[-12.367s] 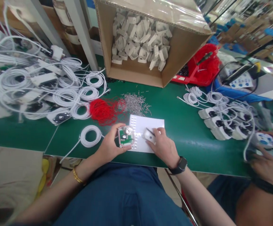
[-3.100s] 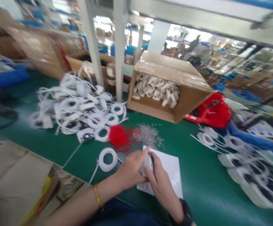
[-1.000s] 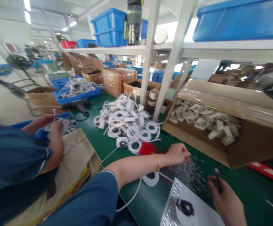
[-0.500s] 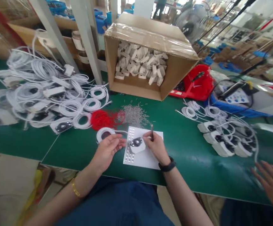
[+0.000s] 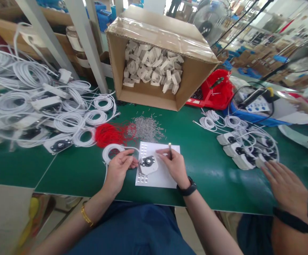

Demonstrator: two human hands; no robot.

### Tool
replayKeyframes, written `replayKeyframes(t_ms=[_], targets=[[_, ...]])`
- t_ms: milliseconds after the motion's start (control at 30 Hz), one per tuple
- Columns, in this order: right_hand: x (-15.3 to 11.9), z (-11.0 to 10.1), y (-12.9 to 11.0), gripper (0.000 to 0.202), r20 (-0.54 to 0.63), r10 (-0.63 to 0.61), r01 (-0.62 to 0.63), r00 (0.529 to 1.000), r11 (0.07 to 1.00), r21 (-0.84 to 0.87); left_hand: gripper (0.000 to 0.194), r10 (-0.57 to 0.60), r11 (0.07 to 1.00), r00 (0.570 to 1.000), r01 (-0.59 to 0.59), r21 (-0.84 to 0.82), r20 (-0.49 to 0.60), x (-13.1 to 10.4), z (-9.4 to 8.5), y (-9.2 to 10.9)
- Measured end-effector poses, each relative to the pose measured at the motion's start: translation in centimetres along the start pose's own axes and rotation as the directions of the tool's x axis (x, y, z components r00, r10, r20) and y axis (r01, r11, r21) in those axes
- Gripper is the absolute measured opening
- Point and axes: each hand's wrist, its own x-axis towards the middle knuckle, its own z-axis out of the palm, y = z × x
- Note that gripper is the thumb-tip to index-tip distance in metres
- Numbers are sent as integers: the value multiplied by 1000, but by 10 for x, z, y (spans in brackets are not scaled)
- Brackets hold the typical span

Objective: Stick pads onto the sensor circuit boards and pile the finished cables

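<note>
Along a green counter, a white cable coil lies by a worker's left hand, fingertips drawn together, any grip impossible to tell, beside a black-plated white device that could skid on its white sheet if the slim tool grasped in the right hand pushed sideways.

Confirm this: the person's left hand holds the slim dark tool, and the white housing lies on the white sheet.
Wrong hand: the head view shows the right hand holding the slim dark tool. The white housing does lie on the white sheet.
</note>
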Motion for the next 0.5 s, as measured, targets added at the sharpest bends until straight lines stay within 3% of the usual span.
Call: replayKeyframes(t_ms=[133,200,300,400,500], targets=[[10,3,0,12,196,37,-74,980,980,183,35,-59,996,997,56,-73,-45,-2,-1,1],[10,4,0,11,184,40,-72,982,983,166,31,-14,999,997,11,-30,-80,-4,0,2],[6,4,1,10,130,35,-50,991,993,108,26,102,972,990,-78,224,-101,-4,0,1],[1,3,1,9,121,55,-71,991,989,132,21,240,802,970,-175,571,-39,1,0,0],[-3,4,2,8,103,38,-44,994,997,58,16,305,630,949,-262,731,77,7,1,1]])
